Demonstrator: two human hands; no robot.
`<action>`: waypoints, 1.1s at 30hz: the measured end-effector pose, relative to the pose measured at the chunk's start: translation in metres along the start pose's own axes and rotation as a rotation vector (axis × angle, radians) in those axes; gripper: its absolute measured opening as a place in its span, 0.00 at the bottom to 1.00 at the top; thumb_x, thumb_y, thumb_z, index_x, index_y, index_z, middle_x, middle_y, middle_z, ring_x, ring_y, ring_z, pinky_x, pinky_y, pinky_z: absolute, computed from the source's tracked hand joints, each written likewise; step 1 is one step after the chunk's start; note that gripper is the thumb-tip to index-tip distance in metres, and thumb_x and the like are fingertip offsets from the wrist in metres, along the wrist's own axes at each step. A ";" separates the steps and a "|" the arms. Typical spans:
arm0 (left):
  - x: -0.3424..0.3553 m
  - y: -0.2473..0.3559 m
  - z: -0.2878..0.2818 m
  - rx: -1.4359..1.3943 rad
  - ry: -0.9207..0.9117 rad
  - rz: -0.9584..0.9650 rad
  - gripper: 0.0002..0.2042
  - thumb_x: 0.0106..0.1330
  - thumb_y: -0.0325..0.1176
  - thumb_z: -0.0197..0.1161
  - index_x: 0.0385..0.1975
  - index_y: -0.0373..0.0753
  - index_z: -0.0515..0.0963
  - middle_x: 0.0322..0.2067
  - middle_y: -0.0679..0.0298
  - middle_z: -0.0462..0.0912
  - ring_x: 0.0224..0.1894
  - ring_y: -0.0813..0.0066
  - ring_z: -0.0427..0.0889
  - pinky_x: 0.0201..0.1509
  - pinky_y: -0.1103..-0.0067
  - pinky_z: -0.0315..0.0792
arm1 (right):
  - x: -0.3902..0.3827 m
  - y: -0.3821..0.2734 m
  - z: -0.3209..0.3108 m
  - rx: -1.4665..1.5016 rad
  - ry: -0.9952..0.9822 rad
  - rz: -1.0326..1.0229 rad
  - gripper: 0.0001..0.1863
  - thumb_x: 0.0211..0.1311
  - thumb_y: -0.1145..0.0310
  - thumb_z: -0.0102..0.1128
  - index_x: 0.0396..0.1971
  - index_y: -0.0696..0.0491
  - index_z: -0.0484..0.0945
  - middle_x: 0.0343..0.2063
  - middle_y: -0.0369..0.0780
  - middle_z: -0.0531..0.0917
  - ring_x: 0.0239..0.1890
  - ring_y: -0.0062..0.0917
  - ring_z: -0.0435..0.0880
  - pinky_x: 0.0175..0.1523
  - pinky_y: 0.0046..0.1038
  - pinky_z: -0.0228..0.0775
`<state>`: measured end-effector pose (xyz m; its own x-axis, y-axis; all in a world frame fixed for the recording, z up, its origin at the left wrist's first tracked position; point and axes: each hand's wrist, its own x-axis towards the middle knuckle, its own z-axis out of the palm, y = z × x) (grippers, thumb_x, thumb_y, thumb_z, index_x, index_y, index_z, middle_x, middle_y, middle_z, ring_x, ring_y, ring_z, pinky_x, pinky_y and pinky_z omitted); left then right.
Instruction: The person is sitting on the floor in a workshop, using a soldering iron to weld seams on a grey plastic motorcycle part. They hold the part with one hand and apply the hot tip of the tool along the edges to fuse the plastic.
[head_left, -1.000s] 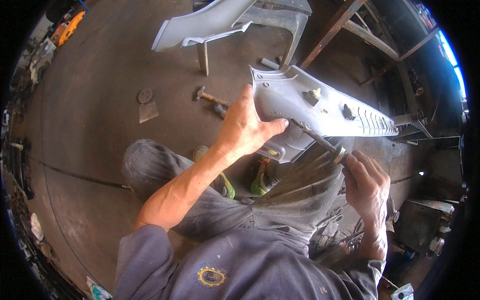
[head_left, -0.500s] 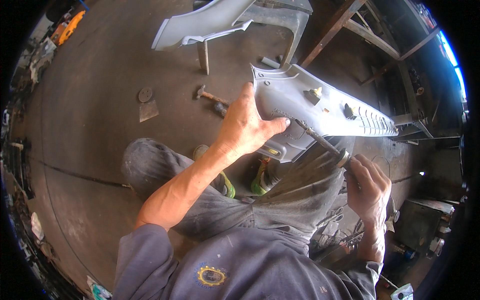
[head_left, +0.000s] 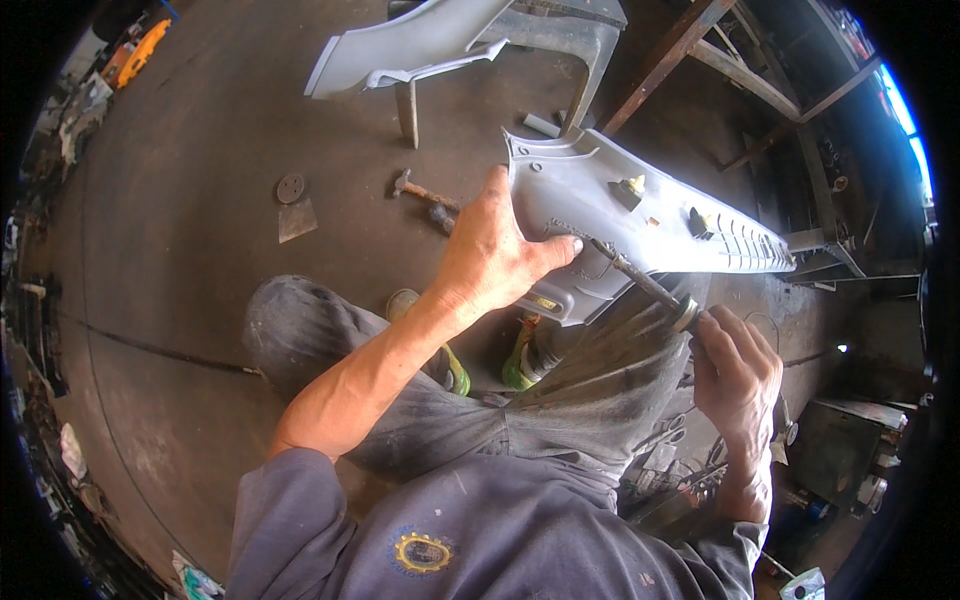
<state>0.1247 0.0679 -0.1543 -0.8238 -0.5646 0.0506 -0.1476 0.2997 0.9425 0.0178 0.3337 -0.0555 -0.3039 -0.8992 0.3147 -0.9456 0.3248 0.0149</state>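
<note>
A light grey plastic trim panel stretches from over my lap to the right, its ribbed inner side up with clips on it. My left hand grips its near left edge, thumb pressed on the surface. In my right hand is a soldering iron, fingers wrapped round its handle, which they mostly hide. Its long metal shaft slants up and left, and the tip meets the panel just right of my left thumb. A rough line of melted marks curves across the plastic there.
A hammer lies on the floor beyond my left hand. Another grey panel rests on a plastic stool at the far side. A metal frame stands far right. Tools and scraps lie beside my right leg.
</note>
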 end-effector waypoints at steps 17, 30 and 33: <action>0.001 0.002 -0.001 -0.033 -0.005 -0.014 0.36 0.51 0.39 0.82 0.55 0.26 0.70 0.48 0.46 0.82 0.50 0.60 0.83 0.56 0.69 0.76 | -0.003 0.005 -0.009 0.126 0.110 0.009 0.22 0.41 0.84 0.70 0.41 0.56 0.81 0.38 0.45 0.86 0.32 0.38 0.87 0.37 0.33 0.80; 0.001 0.000 -0.001 -0.040 0.000 0.023 0.37 0.52 0.40 0.82 0.55 0.26 0.70 0.48 0.45 0.82 0.51 0.58 0.83 0.59 0.68 0.75 | -0.005 0.001 0.001 0.086 0.003 0.060 0.20 0.45 0.83 0.70 0.41 0.55 0.81 0.38 0.43 0.86 0.33 0.38 0.87 0.38 0.33 0.79; 0.001 0.000 -0.001 -0.036 0.003 0.031 0.37 0.52 0.40 0.82 0.55 0.26 0.69 0.48 0.44 0.82 0.51 0.57 0.83 0.59 0.68 0.75 | -0.004 0.000 -0.001 0.063 -0.012 0.062 0.20 0.44 0.84 0.69 0.41 0.56 0.81 0.38 0.44 0.87 0.33 0.39 0.87 0.39 0.34 0.79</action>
<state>0.1247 0.0667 -0.1543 -0.8260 -0.5579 0.0806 -0.1025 0.2893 0.9517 0.0191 0.3373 -0.0560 -0.3630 -0.8815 0.3019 -0.9303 0.3612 -0.0640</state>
